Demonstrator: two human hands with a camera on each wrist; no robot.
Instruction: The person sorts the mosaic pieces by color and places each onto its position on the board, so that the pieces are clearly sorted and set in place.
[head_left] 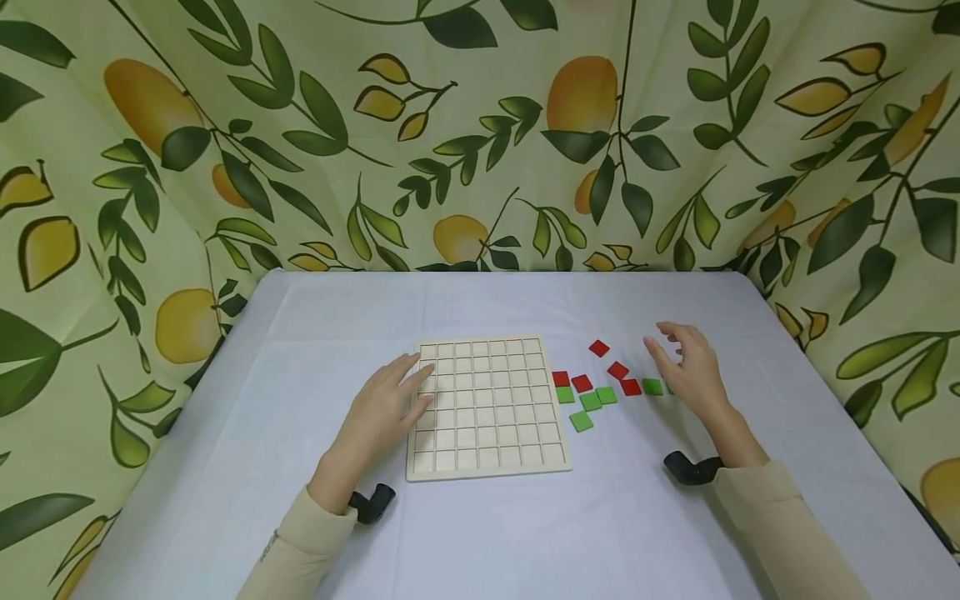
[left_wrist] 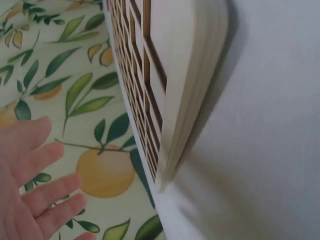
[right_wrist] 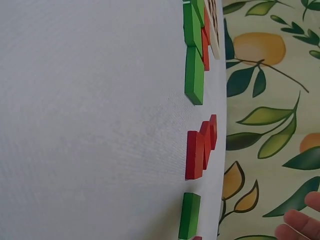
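A square wooden grid board (head_left: pixel 487 477) with rows of shallow cells lies flat on the table; its cells hold no coloured tiles. Over the board's left edge is my left hand (head_left: pixel 381 412), fingers spread and holding nothing; in the left wrist view its fingers (left_wrist: pixel 55 195) are apart from the board's corner. To the right of the board lie several loose red tiles (head_left: pixel 598 348) and green tiles (head_left: pixel 581 421). My right hand (head_left: pixel 692 371) hovers beside the rightmost green tile (head_left: pixel 652 387), fingers loosely bent with nothing seen between them. That hand partly hides something green behind it.
A white cloth covers the table (head_left: pixel 480 542). Behind and beside it hangs a curtain (head_left: pixel 480 125) printed with fruit and leaves. A black wrist device (head_left: pixel 692 468) juts out below the right hand, another black device (head_left: pixel 372 503) below the left.
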